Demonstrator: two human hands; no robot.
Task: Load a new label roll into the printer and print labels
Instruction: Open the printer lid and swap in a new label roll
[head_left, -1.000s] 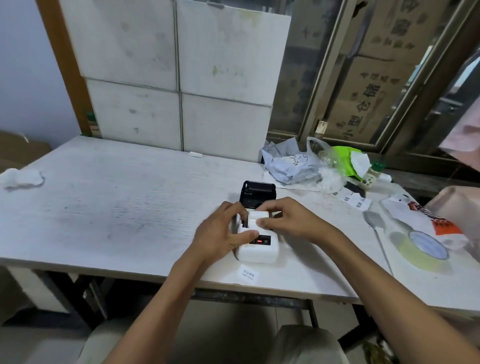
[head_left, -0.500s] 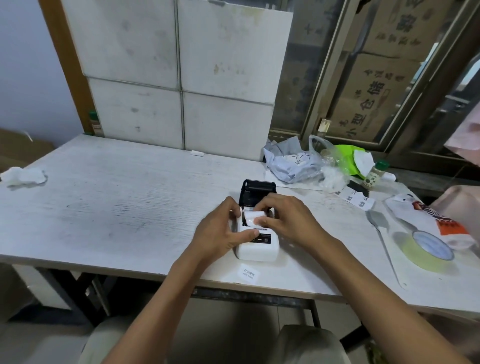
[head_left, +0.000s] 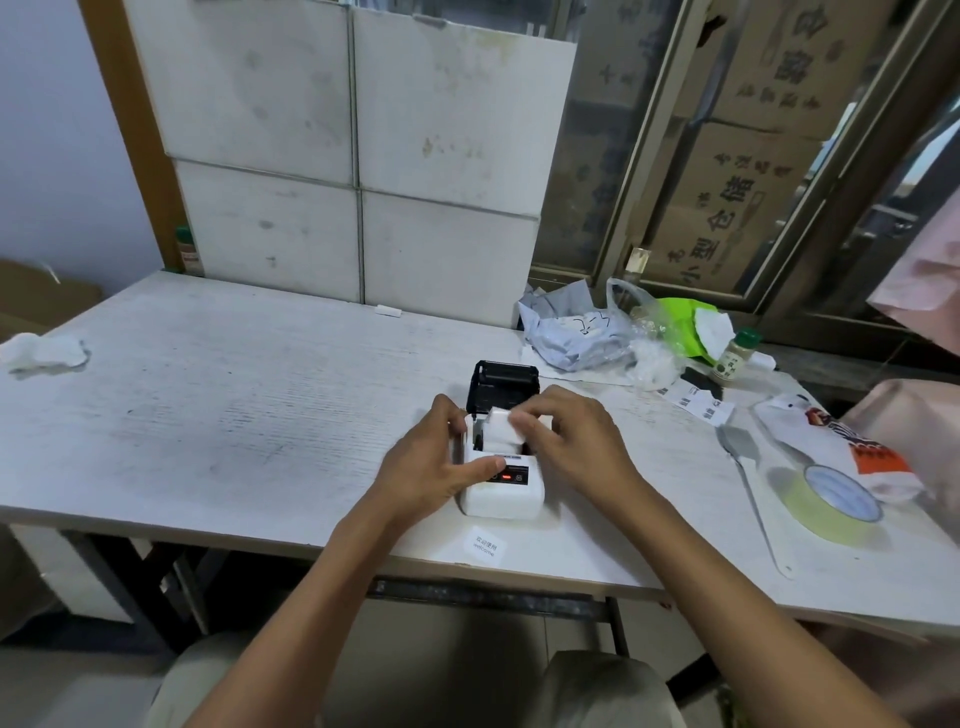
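A small white label printer (head_left: 501, 493) stands near the table's front edge, its black lid (head_left: 503, 387) swung open toward the back. A red light glows on its dark front panel. My left hand (head_left: 434, 462) clasps the printer's left side, thumb on the front panel. My right hand (head_left: 566, 441) pinches a white label roll (head_left: 501, 428) that sits in the open paper bay, part of it above the rim. The bay's inside is mostly hidden by my fingers.
A printed white label (head_left: 485, 545) lies in front of the printer. To the right are a tape roll (head_left: 831, 501), a grey spatula (head_left: 743, 452), a snack bag (head_left: 852, 441), label strips (head_left: 696, 402), plastic bags (head_left: 587, 332) and a small bottle (head_left: 732, 358). White tissue (head_left: 44, 351) lies far left.
My right hand has lifted and turned the label roll in the open bay, so the white roll now shows above the printer. My left hand has stayed on the printer.
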